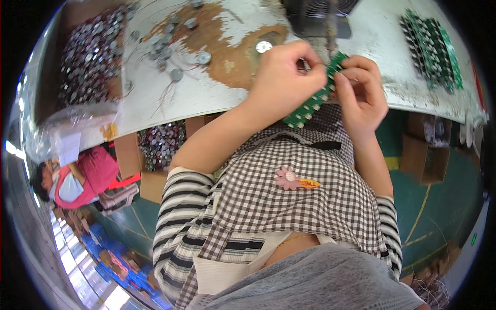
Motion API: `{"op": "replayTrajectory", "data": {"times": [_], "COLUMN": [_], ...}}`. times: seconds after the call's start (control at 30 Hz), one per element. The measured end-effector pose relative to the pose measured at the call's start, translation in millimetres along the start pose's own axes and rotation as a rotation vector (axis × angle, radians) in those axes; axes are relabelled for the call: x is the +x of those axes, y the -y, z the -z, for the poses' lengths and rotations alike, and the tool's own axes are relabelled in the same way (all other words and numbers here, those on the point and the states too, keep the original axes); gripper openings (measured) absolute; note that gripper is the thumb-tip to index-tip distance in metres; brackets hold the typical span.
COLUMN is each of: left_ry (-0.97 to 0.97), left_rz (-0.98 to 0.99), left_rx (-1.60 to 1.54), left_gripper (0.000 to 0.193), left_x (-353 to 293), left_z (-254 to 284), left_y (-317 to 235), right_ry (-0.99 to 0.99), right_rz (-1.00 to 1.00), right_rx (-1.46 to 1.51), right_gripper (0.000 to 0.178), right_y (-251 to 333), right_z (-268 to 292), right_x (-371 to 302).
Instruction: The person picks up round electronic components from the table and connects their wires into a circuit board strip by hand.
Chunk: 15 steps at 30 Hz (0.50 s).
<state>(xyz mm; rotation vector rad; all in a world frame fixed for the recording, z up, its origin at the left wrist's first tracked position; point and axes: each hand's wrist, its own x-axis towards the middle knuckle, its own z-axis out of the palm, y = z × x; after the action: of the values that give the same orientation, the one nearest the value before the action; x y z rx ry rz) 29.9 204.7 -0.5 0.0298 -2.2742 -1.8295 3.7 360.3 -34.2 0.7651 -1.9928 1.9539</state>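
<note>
The green board (309,110), a strip lined with pale parts, slants over the front edge of the white surface (139,111), its upper end just below a thin upright rod (331,31). The left hand (289,72) pinches the board's left edge, its thumb and forefinger covering part of the strip. The right hand (364,95) sits at the opposite edge with bent fingers; whether it grips the board or a small part on it, I cannot tell, as its fingertips overlap the strip. Behind the hands, the black device (320,26) is cut off by the top of the view. At the right lies a group of green boards (434,51), too crowded to count. At the far left, a cardboard box (46,67) holds heaped round metal parts (90,62), blurred together.
</note>
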Motion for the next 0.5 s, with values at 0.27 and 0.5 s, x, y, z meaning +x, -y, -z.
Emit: {"op": "replayTrajectory", "data": {"times": [0.27, 0.5], "left_ry": [-0.241, -0.369], "left_rz": [-0.497, 0.051], "left_rx": [0.357, 1.344], "left_gripper": [0.018, 0.026], "left_x": [20, -1], "left_z": [63, 175], "left_y": [-1, 21], "right_ry": [-0.047, -0.031], "right_rz": [-0.022, -0.05], "right_rx": [-0.046, -0.019], "right_gripper": [0.002, 0.003], "right_y": [-4, -7], "right_z": [6, 7], "right_x": [-6, -1]}}
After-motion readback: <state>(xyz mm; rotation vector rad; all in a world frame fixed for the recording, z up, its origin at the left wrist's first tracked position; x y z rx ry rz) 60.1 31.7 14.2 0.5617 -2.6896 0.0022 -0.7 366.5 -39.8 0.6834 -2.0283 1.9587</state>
